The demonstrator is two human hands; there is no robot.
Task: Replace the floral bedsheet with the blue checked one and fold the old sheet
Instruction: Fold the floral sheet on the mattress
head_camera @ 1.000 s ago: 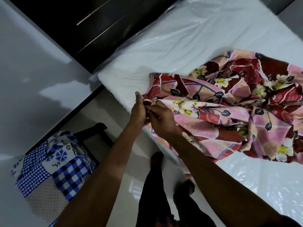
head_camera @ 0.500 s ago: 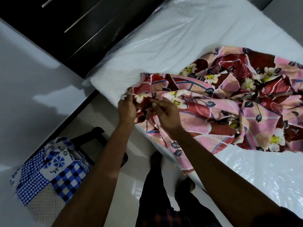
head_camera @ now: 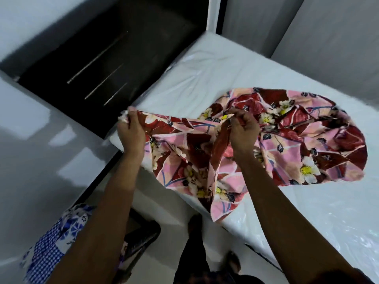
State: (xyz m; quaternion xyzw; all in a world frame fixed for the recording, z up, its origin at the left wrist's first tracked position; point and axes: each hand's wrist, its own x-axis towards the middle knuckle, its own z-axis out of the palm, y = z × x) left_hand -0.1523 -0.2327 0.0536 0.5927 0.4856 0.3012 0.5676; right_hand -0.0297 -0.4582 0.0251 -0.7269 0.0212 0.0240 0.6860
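Observation:
The pink and red floral bedsheet lies bunched on the bare white mattress, which is wrapped in clear plastic. My left hand grips one end of its edge near the mattress corner. My right hand pinches the same edge further right, so a stretch of cloth runs between the two hands. Part of the sheet hangs over the near side of the bed. The blue checked sheet lies in a heap at the lower left, partly hidden behind my left forearm.
A dark cabinet with metal handles stands beyond the mattress corner. A glossy white surface fills the left side. A dark stool or chair is beside the blue sheet. My legs and feet stand on the pale floor by the bed.
My hands have moved apart along the floral sheet's edge, the left toward the mattress corner and the right to the right. The cloth between them has been pulled out and lifted.

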